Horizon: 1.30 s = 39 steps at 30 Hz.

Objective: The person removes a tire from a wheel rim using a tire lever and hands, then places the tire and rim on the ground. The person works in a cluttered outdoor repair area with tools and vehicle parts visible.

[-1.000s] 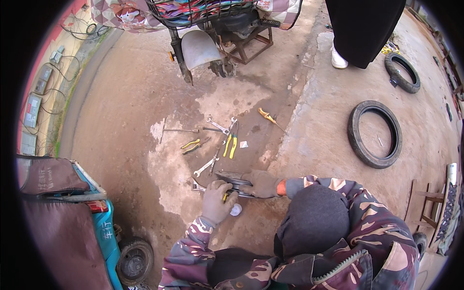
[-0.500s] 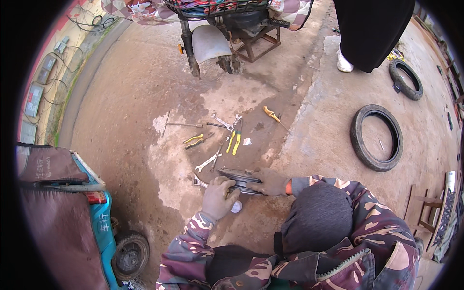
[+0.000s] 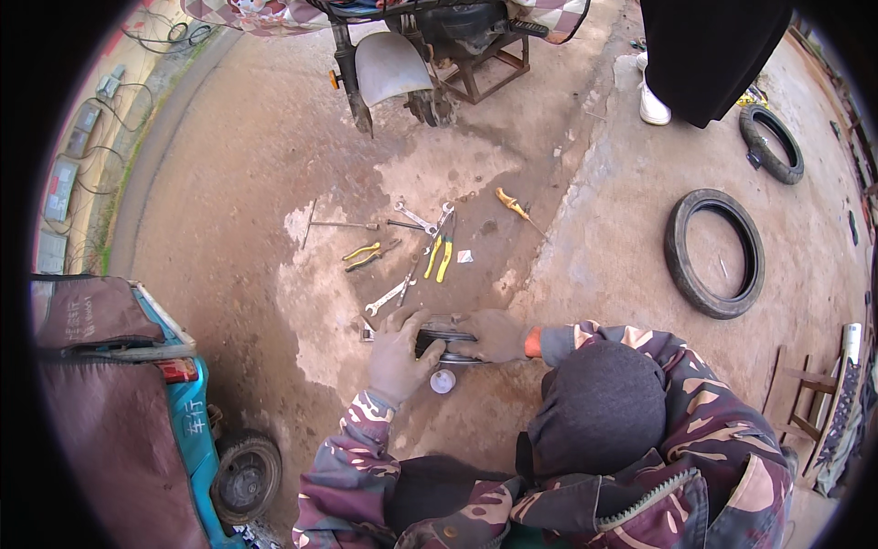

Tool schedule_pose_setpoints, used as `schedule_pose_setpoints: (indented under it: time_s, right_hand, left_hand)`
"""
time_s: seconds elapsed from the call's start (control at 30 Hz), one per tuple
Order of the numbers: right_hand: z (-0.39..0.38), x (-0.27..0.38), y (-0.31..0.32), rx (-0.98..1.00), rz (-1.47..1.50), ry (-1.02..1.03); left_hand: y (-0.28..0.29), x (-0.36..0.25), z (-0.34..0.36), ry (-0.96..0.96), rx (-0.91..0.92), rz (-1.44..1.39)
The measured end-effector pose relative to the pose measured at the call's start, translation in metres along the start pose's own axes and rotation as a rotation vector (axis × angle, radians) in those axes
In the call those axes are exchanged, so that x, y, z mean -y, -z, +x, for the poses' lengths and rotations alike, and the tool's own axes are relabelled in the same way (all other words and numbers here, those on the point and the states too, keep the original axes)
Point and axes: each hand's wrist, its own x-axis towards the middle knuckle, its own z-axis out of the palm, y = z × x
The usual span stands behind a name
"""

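Close in front of me is a small dark metal wheel rim [image 3: 445,337], seen nearly edge-on and partly hidden by my gloved hands. My left hand [image 3: 399,352] is around its left end, thumb apart from the fingers. At the right end, my right hand [image 3: 498,336] grips it with curled fingers. A small round white object [image 3: 443,381] lies just below the rim. Left of my left hand, part of a wrench [image 3: 368,330] shows. Beyond are an open-end wrench [image 3: 388,297], yellow-handled pliers [image 3: 440,258], a second pair of pliers [image 3: 366,256] and a yellow-handled screwdriver [image 3: 519,207].
Two black tyres [image 3: 715,254] lie at the right. Ahead stands a motorbike without its front wheel, its white mudguard [image 3: 391,66] showing, near a metal stand [image 3: 485,80]. A person in black [image 3: 709,55] stands far right. A teal vehicle [image 3: 194,421] is at left.
My left hand has moved slightly left and up, its fingers now spread wider over the rim's end. The rim has tilted a little. My right hand keeps its place on the rim.
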Motion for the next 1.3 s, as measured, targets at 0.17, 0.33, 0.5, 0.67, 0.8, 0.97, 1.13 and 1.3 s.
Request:
schedule_pose_setpoints:
  time_s: [0.17, 0.33, 0.5, 0.67, 0.8, 0.97, 1.13, 1.3]
  right_hand:
    - [0.004, -0.007, -0.001, 0.036, -0.024, 0.081]
    - [0.002, -0.009, 0.016, 0.093, -0.113, -0.009]
    - [-0.002, -0.006, 0.028, 0.115, -0.029, -0.035]
    - [-0.001, -0.001, 0.032, 0.185, -0.065, -0.075]
    - [0.003, 0.003, 0.033, 0.226, -0.123, -0.071]
    - [0.009, -0.002, 0.049, 0.208, -0.125, 0.045]
    - [0.000, -0.014, 0.073, 0.245, -0.177, 0.190]
    - [-0.039, -0.021, 0.074, 0.361, -0.259, 0.204]
  left_hand:
    - [-0.006, 0.009, 0.004, 0.098, 0.372, -0.099]
    - [-0.013, 0.025, 0.000, 0.170, 0.582, -0.228]
    - [-0.029, 0.033, -0.007, 0.124, 0.527, -0.275]
    - [-0.035, 0.040, -0.006, 0.101, 0.548, -0.293]
    - [-0.031, 0.037, -0.008, 0.147, 0.540, -0.318]
    - [-0.033, 0.022, -0.011, 0.157, 0.448, -0.332]
    - [-0.049, 0.005, -0.009, 0.105, 0.486, -0.353]
    - [-0.056, -0.002, -0.016, 0.010, 0.653, -0.377]
